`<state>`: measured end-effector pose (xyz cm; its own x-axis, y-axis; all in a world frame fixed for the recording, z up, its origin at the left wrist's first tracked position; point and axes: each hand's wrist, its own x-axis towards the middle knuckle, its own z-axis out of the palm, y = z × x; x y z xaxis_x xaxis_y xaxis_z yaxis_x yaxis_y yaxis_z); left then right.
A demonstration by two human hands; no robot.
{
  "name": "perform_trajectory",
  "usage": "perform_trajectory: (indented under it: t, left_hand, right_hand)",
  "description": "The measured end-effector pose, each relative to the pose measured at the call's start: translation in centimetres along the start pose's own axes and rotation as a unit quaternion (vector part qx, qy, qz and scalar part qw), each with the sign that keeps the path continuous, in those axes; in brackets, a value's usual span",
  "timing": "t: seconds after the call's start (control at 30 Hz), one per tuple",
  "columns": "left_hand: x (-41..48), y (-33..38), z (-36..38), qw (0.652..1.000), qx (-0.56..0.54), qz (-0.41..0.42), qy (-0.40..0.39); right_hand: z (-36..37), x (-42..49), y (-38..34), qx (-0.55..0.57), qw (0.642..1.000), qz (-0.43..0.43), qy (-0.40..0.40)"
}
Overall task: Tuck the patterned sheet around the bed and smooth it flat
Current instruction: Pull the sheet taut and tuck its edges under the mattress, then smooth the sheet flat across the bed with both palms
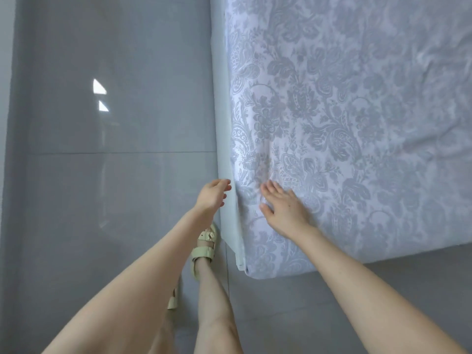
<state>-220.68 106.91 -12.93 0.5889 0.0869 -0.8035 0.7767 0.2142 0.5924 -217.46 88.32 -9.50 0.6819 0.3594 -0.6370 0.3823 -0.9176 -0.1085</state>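
Observation:
The patterned sheet [332,118], pale with a grey floral print, covers the top of the bed and fills the right of the view. It shows light wrinkles toward the far right. My right hand [284,209] lies flat on the sheet near the bed's left edge, fingers straight and spread. My left hand [213,195] is at the plain pale side of the bed [226,149], fingertips touching that edge, fingers loosely bent. The sheet's border runs along this side down to the near corner [246,269].
A glossy grey tiled floor [109,123] spreads to the left and below the bed. My leg and foot in a pale green sandal [204,245] stand close to the bed's near left corner. A wall strip runs along the far left.

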Motion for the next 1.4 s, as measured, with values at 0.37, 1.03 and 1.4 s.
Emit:
perform_trajectory:
  t: [0.37,1.03,1.4]
  left_hand:
    - [-13.2,10.5,1.2,0.986,0.126,0.107,-0.007]
    - [-21.9,41.3,7.3,0.919,0.213,0.330,-0.032]
    - [-6.3,62.9,-3.7,0.913,0.236,0.331,-0.024]
  right_hand:
    - [-7.9,-13.9,-2.7,0.274,0.945,0.113,0.138]
    - [-36.3,-16.1,4.9,0.427,0.832,0.123,0.332]
    - [-51.4,6.5,3.6,0.577,0.715,0.182,0.350]
